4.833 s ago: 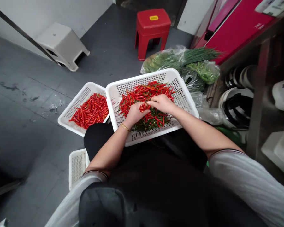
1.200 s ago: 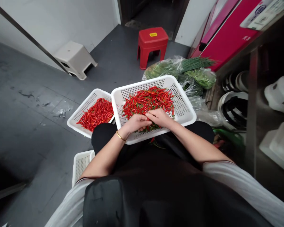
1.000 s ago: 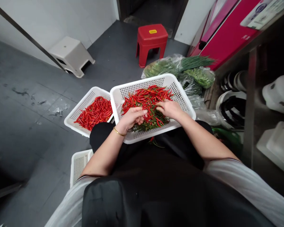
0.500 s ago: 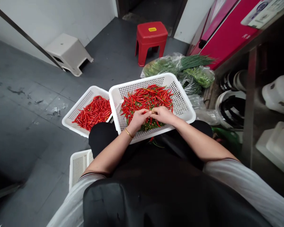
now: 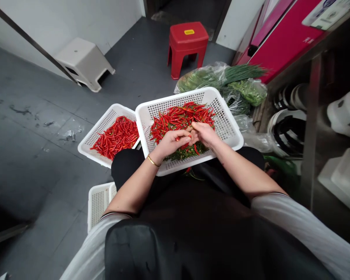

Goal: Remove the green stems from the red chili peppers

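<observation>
A white perforated basket (image 5: 227,128) rests on my lap, filled with red chilies (image 5: 177,116) and loose green stems (image 5: 183,153) at its near side. My left hand (image 5: 170,142) is curled closed over the basket with a few red chilies in its fingers. My right hand (image 5: 204,134) meets it fingertip to fingertip, pinched on the end of a chili. A gold bracelet sits on my left wrist.
A second white basket (image 5: 100,126) of red chilies stands on the floor to the left; a third basket (image 5: 99,200) lies by my left knee. Bagged green vegetables (image 5: 221,77), a red stool (image 5: 186,42), a grey stool (image 5: 81,62) and a metal shelf unit (image 5: 315,116) stand around.
My hands separated, the right reaching into the pile, and came together again over the basket. They now sit slightly farther into it, with chilies showing in the left hand.
</observation>
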`<state>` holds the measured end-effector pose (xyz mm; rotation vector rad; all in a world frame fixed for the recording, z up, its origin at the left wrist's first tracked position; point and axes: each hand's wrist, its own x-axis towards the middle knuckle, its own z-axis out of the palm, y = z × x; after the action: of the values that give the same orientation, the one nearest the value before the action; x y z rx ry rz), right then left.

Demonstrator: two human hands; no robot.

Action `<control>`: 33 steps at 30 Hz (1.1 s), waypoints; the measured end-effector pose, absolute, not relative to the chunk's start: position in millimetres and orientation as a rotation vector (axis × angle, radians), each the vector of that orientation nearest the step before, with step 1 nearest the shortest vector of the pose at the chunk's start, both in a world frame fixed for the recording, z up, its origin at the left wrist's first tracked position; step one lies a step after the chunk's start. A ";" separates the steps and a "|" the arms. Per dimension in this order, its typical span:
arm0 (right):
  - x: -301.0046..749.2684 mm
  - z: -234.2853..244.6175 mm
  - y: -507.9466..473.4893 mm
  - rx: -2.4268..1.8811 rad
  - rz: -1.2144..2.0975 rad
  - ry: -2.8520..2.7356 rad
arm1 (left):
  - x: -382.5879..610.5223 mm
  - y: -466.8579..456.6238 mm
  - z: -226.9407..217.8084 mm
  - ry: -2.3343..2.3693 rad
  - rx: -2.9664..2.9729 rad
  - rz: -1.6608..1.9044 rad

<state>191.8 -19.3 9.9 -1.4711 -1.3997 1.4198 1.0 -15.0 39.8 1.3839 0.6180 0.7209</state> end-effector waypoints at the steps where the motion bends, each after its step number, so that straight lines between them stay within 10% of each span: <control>1: 194.8 5.2 -17.6 -1.613 1.304 -1.633 | -1.6 -12.3 36.7 0.621 1.259 0.743; 10: 200.7 0.5 -3.9 -1.979 0.445 -2.749 | -4.4 -1.8 8.7 0.933 1.294 0.720; 20: 194.0 46.7 -22.6 -1.422 0.621 -2.341 | 13.3 -8.0 1.2 0.977 2.135 0.542; 27: 226.3 24.0 -13.6 -1.425 1.431 -1.918 | 2.4 -14.7 17.5 0.633 1.608 0.547; 33: 219.8 -12.1 -7.6 -2.294 0.846 -2.645 | -11.1 0.2 9.0 0.556 0.823 0.711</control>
<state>219.8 -7.6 -12.1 -2.2941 -2.6453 0.8462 -11.1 0.2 9.0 0.8229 0.5564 0.7107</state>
